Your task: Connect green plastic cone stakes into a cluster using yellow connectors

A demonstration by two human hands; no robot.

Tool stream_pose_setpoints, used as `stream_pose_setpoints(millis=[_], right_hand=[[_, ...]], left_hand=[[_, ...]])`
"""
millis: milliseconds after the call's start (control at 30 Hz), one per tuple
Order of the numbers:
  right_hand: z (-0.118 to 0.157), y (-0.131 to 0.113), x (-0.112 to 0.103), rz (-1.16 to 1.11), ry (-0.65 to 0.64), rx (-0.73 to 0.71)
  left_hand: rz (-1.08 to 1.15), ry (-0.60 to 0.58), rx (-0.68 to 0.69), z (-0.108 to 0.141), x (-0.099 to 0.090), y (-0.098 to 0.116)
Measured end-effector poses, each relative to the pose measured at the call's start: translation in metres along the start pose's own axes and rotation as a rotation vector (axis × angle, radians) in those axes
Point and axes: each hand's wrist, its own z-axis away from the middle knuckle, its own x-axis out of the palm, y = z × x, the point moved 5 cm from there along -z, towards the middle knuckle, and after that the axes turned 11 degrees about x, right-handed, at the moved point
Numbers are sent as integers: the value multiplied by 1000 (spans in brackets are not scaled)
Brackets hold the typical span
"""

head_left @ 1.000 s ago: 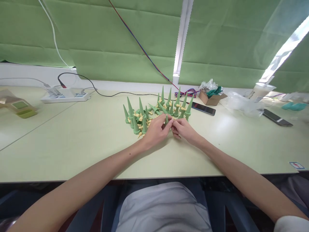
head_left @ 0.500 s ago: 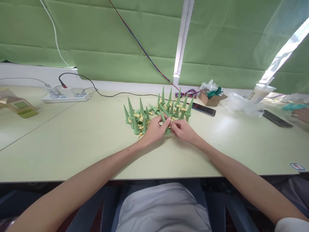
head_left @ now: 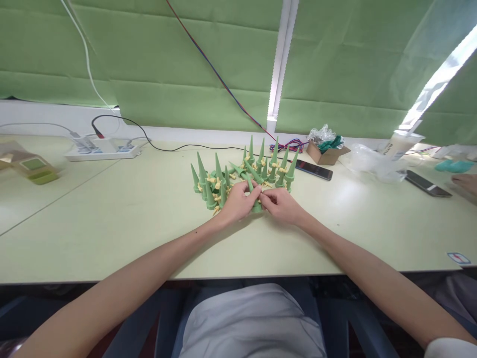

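Observation:
My left hand (head_left: 240,201) is closed around a green plastic watering spike (head_left: 257,207), whose tip sticks up between the fingers. Against that spike's side, my right hand (head_left: 282,204) pinches with thumb and forefinger. What lies in this pinch is too small and covered to make out. Left of my hands, several upright green spikes (head_left: 209,197) stand in a cluster with small yellow valve-like pieces (head_left: 218,184) among them. A second cluster of upright spikes (head_left: 291,169) stands behind and to the right. Between the clusters, a few spikes (head_left: 254,172) lie tilted.
Behind the right cluster is a black phone (head_left: 313,170). A cardboard box (head_left: 326,155), plastic bag (head_left: 372,161), cup (head_left: 401,144) and second phone (head_left: 425,182) are farther right. A power strip (head_left: 102,153) stands left. At the right edge another person's hand (head_left: 465,182) appears blurred.
My right fingers have shifted slightly left, closer against the spike in my left hand. The other person's hand at the right edge has moved and blurred.

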Motion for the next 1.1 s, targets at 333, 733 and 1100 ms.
stream_pose_setpoints(millis=[333, 733, 1100], right_hand=[[4, -3, 5, 29, -29, -72], [8, -3, 9, 41, -77, -130], [3, -4, 7, 70, 59, -138]], left_hand=[[80, -48, -211, 1, 4, -6], [66, -145, -351, 4, 1, -9], [91, -81, -249, 1, 4, -13]])
